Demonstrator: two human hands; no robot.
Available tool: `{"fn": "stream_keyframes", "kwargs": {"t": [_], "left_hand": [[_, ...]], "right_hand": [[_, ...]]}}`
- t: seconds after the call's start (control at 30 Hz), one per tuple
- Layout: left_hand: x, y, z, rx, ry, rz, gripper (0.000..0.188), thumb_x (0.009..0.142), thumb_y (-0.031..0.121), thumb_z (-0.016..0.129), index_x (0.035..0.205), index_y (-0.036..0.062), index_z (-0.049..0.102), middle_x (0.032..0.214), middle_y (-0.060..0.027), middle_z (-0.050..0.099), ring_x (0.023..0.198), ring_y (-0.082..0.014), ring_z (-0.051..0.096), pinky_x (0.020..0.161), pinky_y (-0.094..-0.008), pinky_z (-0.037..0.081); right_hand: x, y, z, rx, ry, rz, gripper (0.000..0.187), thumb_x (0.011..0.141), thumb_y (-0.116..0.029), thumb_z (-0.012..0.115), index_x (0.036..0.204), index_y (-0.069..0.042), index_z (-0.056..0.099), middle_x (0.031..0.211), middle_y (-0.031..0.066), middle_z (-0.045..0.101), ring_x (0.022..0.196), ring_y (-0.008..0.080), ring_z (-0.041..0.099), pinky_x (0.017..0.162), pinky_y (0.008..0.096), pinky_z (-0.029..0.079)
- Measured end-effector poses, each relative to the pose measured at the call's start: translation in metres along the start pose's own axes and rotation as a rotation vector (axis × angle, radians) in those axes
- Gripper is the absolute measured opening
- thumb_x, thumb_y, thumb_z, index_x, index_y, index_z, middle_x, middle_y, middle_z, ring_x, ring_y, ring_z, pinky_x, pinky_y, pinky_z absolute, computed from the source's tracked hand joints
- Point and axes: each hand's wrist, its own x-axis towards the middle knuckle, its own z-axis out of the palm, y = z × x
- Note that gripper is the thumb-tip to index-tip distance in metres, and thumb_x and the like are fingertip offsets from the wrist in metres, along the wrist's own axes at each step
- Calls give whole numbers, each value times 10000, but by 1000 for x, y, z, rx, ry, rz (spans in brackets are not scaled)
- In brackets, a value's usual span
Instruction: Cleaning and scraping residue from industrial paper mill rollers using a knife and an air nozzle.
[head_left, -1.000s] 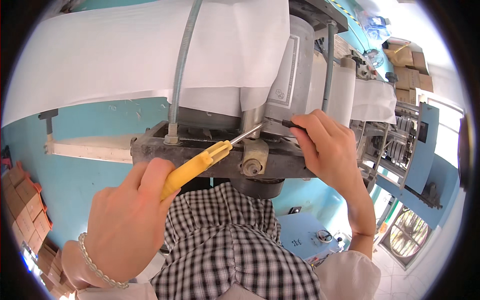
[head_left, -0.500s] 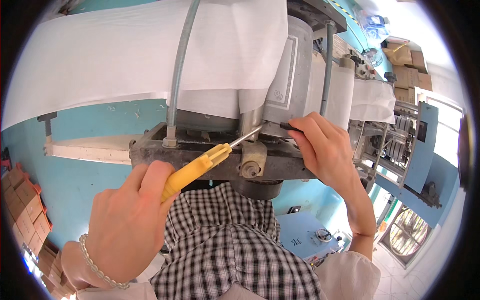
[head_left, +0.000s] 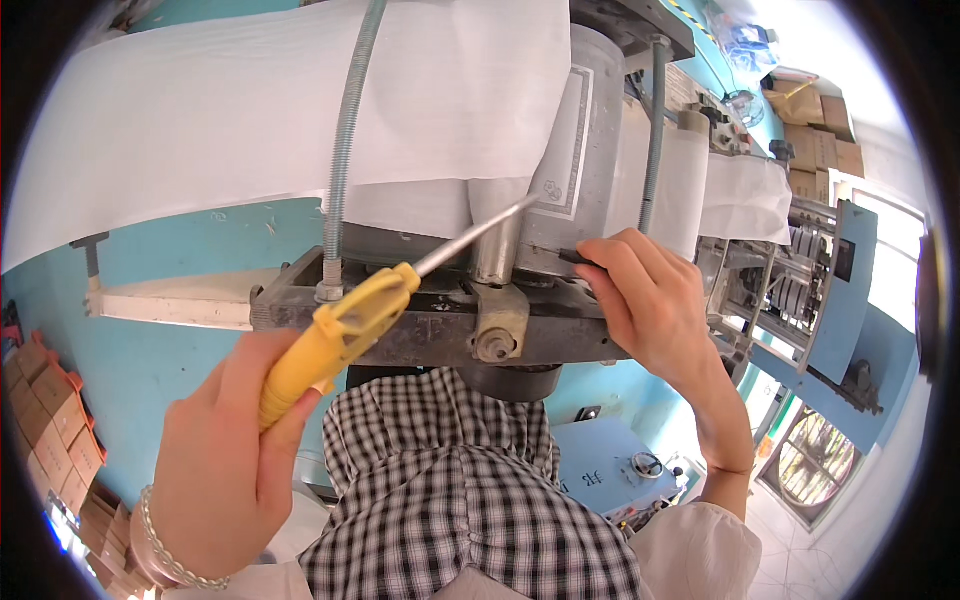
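My left hand [head_left: 225, 430] is closed around a yellow-handled tool [head_left: 345, 335] with a slotted collar and a slim metal shaft; its exact kind I cannot make out. Its shaft slants up and right, and its tip appears in front of the grey roller [head_left: 595, 120], below a framed pattern on the roller's face. At the near end of that roller, my right hand [head_left: 645, 300] pinches a small dark piece [head_left: 572, 257] between thumb and fingers. Whether this piece is attached to the roller is unclear. A bright metal shaft [head_left: 497, 245] stands left of the roller.
White sheeting [head_left: 300, 90] spreads across the machine to the left. A dark metal frame bar [head_left: 420, 335] runs between me and the rollers. Threaded rods [head_left: 347, 150] rise beside both hands' work area. Cardboard boxes [head_left: 50, 415] stand lower left.
My left hand has drawn back down and left. The tool's tip has risen from the roller's lower edge toward the framed pattern. My right hand stays almost still, still pinching.
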Motion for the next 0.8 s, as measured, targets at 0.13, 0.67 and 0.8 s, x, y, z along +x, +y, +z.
{"fn": "stream_keyframes", "kwargs": {"t": [0.13,0.67,0.8], "left_hand": [[1,-5,2,-29,14,14,255,951,52,579,1194,15,515,948,-205,665,722,-407,660,605,-396,520],[10,0,7,-77,-39,22,240,960,56,574,1186,11,509,932,-206,667,731,-402,658,613,-393,514],[11,1,8,-103,-4,-1,235,959,49,567,1184,9,512,918,-206,669,738,-402,660,629,-394,514]], "right_hand": [[3,-3,-2,-107,-10,-76,172,782,-48,730,912,-51,618,762,41,542,638,194,568,529,325,450],[11,-3,-11,260,-168,273,105,897,-60,673,979,-27,616,825,114,602,643,287,603,555,351,470],[6,-3,-10,244,-48,351,112,904,-40,675,1003,-14,631,852,112,622,649,247,613,559,315,481]]}}
